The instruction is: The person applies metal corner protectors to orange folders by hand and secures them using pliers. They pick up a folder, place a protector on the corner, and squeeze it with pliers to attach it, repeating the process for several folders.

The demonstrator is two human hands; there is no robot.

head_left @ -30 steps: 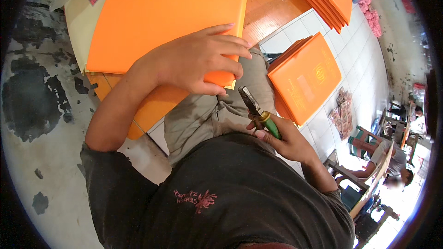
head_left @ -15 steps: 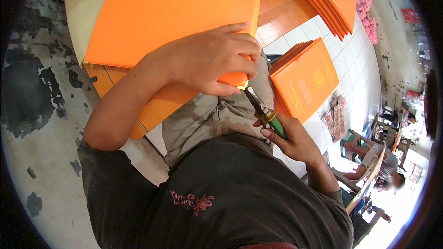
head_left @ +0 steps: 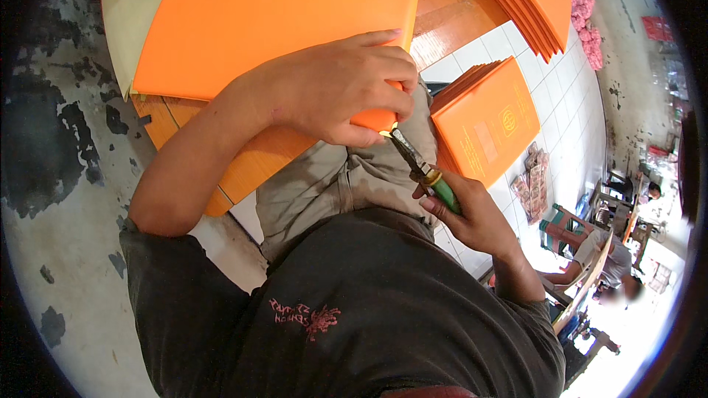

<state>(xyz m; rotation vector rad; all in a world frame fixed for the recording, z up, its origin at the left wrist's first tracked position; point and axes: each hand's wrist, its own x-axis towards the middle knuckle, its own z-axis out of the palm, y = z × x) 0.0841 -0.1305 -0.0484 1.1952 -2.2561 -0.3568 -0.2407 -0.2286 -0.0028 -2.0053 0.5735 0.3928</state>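
Note:
A large orange cover (head_left: 273,22) lies over the wooden table with its near right part curled down at the edge. My left hand (head_left: 358,92) is closed round that curled part, thumb below and fingers over the top. A small pale yellow bit shows at its tip, beside the thumb. My right hand (head_left: 472,214) grips a pair of pliers (head_left: 417,158) by the green handles. The metal jaws meet the pale tip of the cover; whether they are clamped on it is too small to tell.
A stack of orange folders (head_left: 490,121) stands right of my knee. More orange folders (head_left: 535,0) are piled on the wooden table (head_left: 457,22) at far right. Pink bundles (head_left: 581,0) line the wall. At right a person (head_left: 616,258) sits by a wooden bench.
The pliers and my right hand have shifted very slightly to the right. My left hand keeps its hold on the orange cover, and the view has tilted a little.

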